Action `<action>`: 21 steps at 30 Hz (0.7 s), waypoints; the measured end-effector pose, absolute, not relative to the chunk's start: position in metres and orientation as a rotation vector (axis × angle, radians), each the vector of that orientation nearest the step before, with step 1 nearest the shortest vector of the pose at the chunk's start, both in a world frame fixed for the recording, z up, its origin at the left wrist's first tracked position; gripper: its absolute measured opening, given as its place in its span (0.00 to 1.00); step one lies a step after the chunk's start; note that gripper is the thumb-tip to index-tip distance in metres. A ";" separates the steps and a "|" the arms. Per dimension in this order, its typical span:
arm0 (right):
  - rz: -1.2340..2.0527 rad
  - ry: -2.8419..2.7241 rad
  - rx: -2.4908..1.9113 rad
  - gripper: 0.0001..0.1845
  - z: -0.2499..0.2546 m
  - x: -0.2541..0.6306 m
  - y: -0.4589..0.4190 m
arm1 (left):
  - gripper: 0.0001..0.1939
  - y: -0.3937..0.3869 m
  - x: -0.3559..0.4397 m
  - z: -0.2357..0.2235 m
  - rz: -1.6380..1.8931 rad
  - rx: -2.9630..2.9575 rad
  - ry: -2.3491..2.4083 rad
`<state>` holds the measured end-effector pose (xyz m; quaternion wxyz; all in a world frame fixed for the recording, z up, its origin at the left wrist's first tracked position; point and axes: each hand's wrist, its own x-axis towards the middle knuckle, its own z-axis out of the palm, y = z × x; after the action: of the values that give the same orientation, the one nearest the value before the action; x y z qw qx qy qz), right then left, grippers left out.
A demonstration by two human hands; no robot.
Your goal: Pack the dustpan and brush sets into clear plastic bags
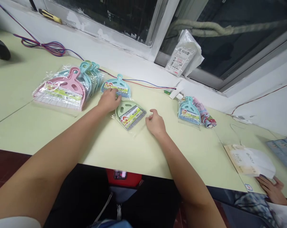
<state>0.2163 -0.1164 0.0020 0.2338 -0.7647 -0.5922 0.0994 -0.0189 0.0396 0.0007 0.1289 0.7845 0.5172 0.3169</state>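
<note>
My left hand [109, 100] lies on the lower edge of a bagged blue mini dustpan-and-brush set [116, 85], fingers curled over it. Just right of it a bagged green set [129, 115] rests flat on the pale green table [39, 126]. My right hand [155, 123] sits at the green set's right edge, fingers loosely curled, touching or nearly touching its plastic bag. A fanned stack of several bagged sets, pink on top [62, 90], lies to the left.
Another blue set [189, 110] lies to the right beside a folded patterned cloth [205, 114]. Red and blue wires [48, 47] run along the wall. A white parcel bag [184, 55] leans on the window sill. Another person's hand [271, 188] rests by a tissue pack [248, 160] at the right.
</note>
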 end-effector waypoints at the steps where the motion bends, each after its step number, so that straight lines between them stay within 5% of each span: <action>1: 0.216 -1.638 -2.122 0.25 0.003 0.217 -0.118 | 0.24 0.041 -0.018 -0.003 0.856 2.279 1.504; 6: 0.014 -1.613 -2.058 0.15 0.011 0.219 -0.120 | 0.23 0.033 -0.010 -0.004 0.786 2.342 1.435; 12: 0.852 -1.241 -1.952 0.11 0.007 0.218 -0.112 | 0.23 0.036 -0.014 0.001 0.686 2.301 1.628; 21: 1.242 -0.793 -1.676 0.14 0.020 0.234 -0.106 | 0.19 0.049 -0.015 -0.001 0.752 1.715 1.397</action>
<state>0.2344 -0.1064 0.0202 0.4392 -0.6747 -0.3191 0.5000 -0.0148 0.0489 -0.0015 0.3920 0.6753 0.5500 0.2962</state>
